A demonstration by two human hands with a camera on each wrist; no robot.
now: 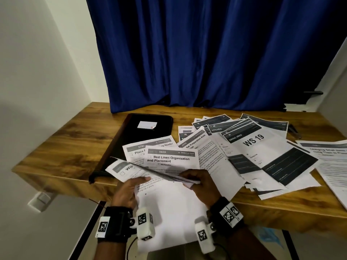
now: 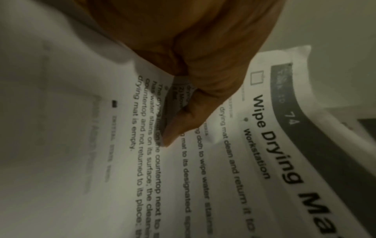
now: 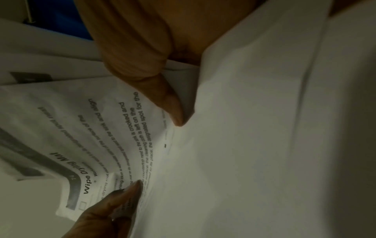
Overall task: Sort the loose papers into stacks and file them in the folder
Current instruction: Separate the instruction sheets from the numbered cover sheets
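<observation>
Both hands hold a small bundle of printed sheets above the table's front edge. My left hand pinches the "Wipe Drying Mat" sheet, thumb on its printed face. My right hand grips the bundle's right side, where several sheets show edge-on; its thumb presses on the white paper. The left hand's fingers appear low in the right wrist view. A black folder lies closed at the back left, with a white note stuck on it. Loose papers fan out on the right.
The "Bed Linen Organization and Placement" sheet lies just beyond my hands, overlapping the folder's near corner. The wooden table is bare at the left. A blue curtain hangs behind. More sheets hang off the right end.
</observation>
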